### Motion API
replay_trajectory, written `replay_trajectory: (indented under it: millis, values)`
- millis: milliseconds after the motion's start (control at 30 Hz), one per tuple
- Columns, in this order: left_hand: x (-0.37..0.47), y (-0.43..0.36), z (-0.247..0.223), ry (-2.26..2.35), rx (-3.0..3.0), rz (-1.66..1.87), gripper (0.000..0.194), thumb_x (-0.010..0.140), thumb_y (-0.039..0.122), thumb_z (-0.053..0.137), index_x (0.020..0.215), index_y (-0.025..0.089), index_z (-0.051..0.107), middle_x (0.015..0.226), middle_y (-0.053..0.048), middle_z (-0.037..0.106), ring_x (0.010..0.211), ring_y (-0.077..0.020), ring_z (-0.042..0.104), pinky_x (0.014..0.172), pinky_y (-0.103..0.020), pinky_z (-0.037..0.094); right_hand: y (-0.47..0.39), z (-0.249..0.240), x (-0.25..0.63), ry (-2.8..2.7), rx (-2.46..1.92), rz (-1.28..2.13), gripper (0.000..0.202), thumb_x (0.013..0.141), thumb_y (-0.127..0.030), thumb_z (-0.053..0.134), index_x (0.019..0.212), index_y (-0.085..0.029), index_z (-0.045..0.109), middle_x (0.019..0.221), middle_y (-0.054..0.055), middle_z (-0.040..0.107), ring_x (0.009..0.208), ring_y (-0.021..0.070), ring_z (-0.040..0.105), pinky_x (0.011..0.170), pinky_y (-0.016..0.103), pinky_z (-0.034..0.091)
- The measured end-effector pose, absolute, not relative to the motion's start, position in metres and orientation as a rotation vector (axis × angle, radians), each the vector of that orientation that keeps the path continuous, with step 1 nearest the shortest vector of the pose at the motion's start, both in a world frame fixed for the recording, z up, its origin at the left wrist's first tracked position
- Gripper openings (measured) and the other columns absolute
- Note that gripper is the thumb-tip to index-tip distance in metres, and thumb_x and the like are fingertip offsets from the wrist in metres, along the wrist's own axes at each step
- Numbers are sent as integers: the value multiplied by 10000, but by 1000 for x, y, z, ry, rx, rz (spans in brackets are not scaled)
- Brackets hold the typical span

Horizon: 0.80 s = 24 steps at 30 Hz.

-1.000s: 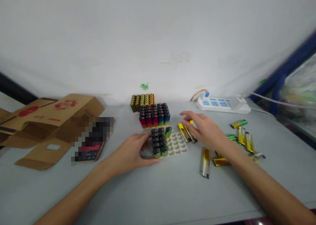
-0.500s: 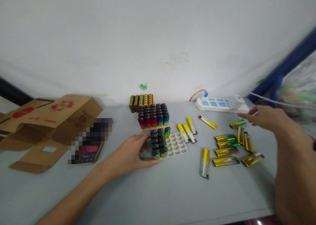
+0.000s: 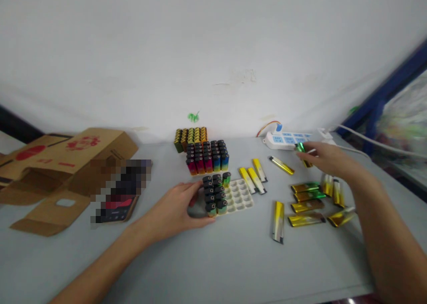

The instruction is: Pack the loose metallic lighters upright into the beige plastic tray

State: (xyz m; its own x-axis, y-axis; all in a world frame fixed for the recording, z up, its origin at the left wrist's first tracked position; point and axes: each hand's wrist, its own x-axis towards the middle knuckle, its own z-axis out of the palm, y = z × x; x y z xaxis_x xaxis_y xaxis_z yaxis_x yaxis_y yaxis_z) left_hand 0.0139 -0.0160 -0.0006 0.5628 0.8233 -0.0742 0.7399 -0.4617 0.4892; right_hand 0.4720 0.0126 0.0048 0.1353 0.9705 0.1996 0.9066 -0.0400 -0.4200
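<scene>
My left hand grips the left end of a white lighter tray, thumb at the front corner and fingers behind. Upright black-topped lighters fill the tray's left columns, and one green lighter stands in the back row of the third column; the cups to its right hold nothing. My right hand pinches a green and gold lighter, raised and tilted in front of the power strip. Several gold and green lighters lie loose below that hand.
Behind the tray stand blocks of upright red and blue lighters and gold-topped ones. Yellow lighters lie right of the tray. A power strip is by the wall; a phone and an opened cardboard box are left.
My right hand has picked up the green and gold lighter from the table and moved left with it. My left hand stays on the tray.
</scene>
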Motion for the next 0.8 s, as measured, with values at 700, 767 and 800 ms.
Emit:
replay_trajectory:
  millis: [700, 767, 800]
  values:
    - [13, -15, -3, 1251, 2321, 217, 491, 800, 656, 824, 956, 236, 624, 932, -44, 718, 859, -285, 699, 768, -362, 514, -9, -5, 325, -1589, -1483, 602, 569, 941, -630, 600, 597, -266, 330, 565, -55, 277, 544, 112, 278, 519, 297, 204]
    - [13, -16, -3, 1258, 2318, 228, 498, 794, 658, 828, 978, 237, 637, 926, -40, 722, 858, -283, 703, 764, -358, 517, -10, -6, 322, -1598, -1492, 569, 514, 919, -565, 572, 585, -268, 319, 551, -54, 268, 536, 111, 276, 526, 299, 200]
    - [13, -16, -3, 1262, 2317, 233, 500, 791, 661, 828, 980, 238, 638, 920, -37, 722, 854, -280, 703, 760, -355, 517, -11, -6, 320, -1611, -1492, 564, 489, 908, -542, 556, 581, -268, 316, 544, -54, 267, 533, 112, 278, 528, 299, 200]
